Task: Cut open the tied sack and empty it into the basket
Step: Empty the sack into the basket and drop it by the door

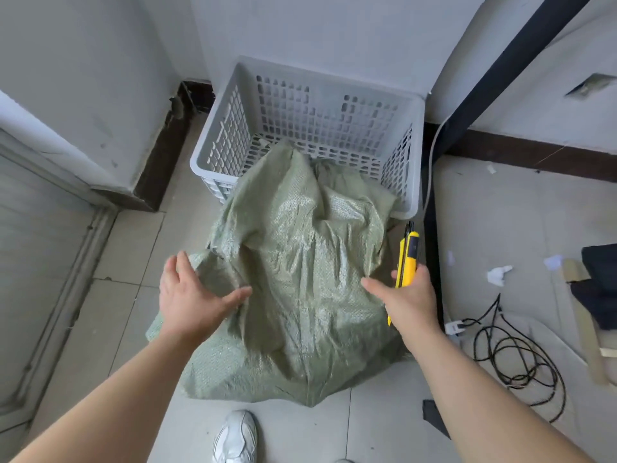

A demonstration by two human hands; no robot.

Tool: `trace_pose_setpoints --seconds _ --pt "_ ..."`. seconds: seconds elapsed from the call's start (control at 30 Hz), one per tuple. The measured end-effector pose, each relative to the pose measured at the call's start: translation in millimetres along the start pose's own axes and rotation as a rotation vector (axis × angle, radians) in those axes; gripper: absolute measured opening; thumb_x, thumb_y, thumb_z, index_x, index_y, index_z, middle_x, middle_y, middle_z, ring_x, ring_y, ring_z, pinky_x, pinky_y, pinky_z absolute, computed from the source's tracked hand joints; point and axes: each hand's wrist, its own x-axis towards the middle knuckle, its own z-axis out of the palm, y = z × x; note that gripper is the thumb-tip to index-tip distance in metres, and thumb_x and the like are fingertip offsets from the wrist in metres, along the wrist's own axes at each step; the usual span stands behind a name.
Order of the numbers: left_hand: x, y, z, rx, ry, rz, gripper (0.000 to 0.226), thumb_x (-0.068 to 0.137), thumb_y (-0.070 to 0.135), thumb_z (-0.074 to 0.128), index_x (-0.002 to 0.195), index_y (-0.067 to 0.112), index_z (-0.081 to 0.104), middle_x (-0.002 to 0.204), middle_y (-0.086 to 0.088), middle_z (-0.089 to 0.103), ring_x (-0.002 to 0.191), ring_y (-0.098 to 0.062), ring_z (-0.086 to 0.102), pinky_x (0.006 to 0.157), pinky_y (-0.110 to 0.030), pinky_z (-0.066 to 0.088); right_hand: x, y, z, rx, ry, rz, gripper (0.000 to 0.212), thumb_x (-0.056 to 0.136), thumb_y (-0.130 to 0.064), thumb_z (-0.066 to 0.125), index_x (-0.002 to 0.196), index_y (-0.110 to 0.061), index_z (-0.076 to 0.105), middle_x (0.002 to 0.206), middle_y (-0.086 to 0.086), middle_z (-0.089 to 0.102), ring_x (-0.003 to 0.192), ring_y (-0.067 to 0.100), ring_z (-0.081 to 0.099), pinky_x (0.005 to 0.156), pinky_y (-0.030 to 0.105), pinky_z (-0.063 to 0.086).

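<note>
We should grasp the limp green woven sack (293, 279) by its corners (likely slippery), left hand (193, 299) open, right hand (414, 300) gripping a yellow knife (409, 259).

We cannot see the mouth or contents of the sack (293, 295), which covers part of the basket's (230, 135) near wall at 12 o'clock. Our right hand (412, 297) hides the middle of the knife (410, 250); its blade is too small to tell.

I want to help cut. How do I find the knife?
Find the white basket by the wall; a green sack lies over its front rim. Just right of the sack, the right hand holds the knife. It is the only yellow thing, long and thin with black parts.
</note>
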Motion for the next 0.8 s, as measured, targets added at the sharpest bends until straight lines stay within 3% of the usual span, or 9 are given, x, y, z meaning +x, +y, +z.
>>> trace_pose_setpoints --seconds 0.1,0.17,0.27,0.33,0.37,0.43,0.53,0.67,0.8 --pt "-5.5 -19.0 8.8 0.072 -0.223 -0.136 0.158 0.020 0.086 0.066 0.145 0.005 0.014 0.152 -0.017 0.028 0.140 -0.033 0.028 0.114 -0.050 0.030 -6.9 22.7 4.9 -0.096 -0.018 0.024 0.082 0.063 -0.032 0.086 0.128 -0.012 0.040 0.120 0.006 0.053 0.106 0.031 0.055 0.087 0.046 0.051" --pt "-6.3 -25.7 14.4 0.019 -0.336 -0.175 0.154 0.006 0.082 0.070 0.134 0.007 0.026 0.136 -0.016 0.045 0.124 -0.034 0.045 0.104 -0.050 0.042 -6.0 35.2 9.7 -0.137 -0.031 0.017 0.073 0.070 -0.023 0.083 0.127 -0.011 0.039 0.113 0.007 0.052 0.100 0.030 0.053 0.082 0.039 0.048" --pt "-9.7 -29.9 27.6 -0.025 -0.382 -0.154 0.145 0.024 0.060 0.087 0.142 0.007 0.022 0.141 -0.017 0.044 0.128 -0.035 0.043 0.107 -0.046 0.039 0.5 50.5 18.6 -0.187 0.019 -0.006 0.054 0.075 -0.012 0.077 0.118 -0.010 0.046 0.086 0.002 0.052 0.082 0.027 0.053 0.067 0.033 0.043" --pt "-10.5 -35.1 35.1 -0.024 -0.367 -0.118 0.138 0.035 0.059 0.087 0.145 0.008 0.023 0.141 -0.015 0.045 0.127 -0.034 0.045 0.106 -0.044 0.040 5.9 58.3 23.4 -0.187 0.077 -0.027 0.043 0.075 -0.012 0.077 0.108 -0.011 0.049 0.074 -0.002 0.047 0.072 0.026 0.052 0.063 0.032 0.040" --pt "-10.4 -37.8 37.2 -0.003 -0.350 -0.092 0.129 0.037 0.064 0.083 0.141 0.008 0.031 0.134 -0.013 0.052 0.120 -0.033 0.051 0.101 -0.044 0.045 7.9 60.8 24.6 -0.170 0.092 -0.036 0.040 0.075 -0.014 0.077 0.105 -0.013 0.050 0.073 -0.002 0.048 0.072 0.027 0.053 0.063 0.032 0.039" --pt "-10.2 -41.8 36.2 0.055 -0.298 -0.022 0.095 0.045 0.073 0.074 0.111 0.010 0.049 0.101 -0.006 0.061 0.093 -0.028 0.061 0.082 -0.040 0.053 10.3 62.6 25.3 -0.142 0.110 -0.057 0.034 0.076 -0.016 0.077 0.099 -0.017 0.052 0.076 0.001 0.055 0.075 0.029 0.057 0.063 0.032 0.039" --pt "-8.7 -38.5 31.0 -0.035 -0.173 0.053 0.044 0.078 0.051 0.068 0.074 0.010 0.052 0.065 -0.004 0.055 0.062 -0.025 0.053 0.055 -0.032 0.040 12.4 52.8 23.1 -0.072 0.134 -0.096 0.017 0.079 -0.013 0.072 0.088 -0.014 0.058 0.077 0.004 0.060 0.070 0.029 0.058 0.059 0.031 0.040" --pt "10.5 -17.4 12.1 -0.141 0.101 0.055 0.036 0.095 0.033 0.051 0.086 0.001 0.066 0.073 -0.018 0.064 0.075 -0.037 0.061 0.062 -0.034 0.043 15.5 16.2 20.3 0.103 0.101 -0.123 0.013 0.082 -0.011 0.068 0.085 -0.011 0.056 0.070 0.003 0.049 0.055 0.019 0.043 0.050 0.027 0.036" --pt "43.0 13.4 -11.5 -0.117 0.262 0.010 0.040 0.100 0.030 0.036 0.088 -0.003 0.055 0.093 -0.029 0.062 0.087 -0.042 0.056 0.072 -0.039 0.038 26.2 -11.2 18.8 0.245 0.111 -0.125 0.017 0.084 -0.013 0.067 0.098 -0.008 0.059 0.082 0.009 0.055 0.065 0.024 0.050 0.060 0.031 0.045"
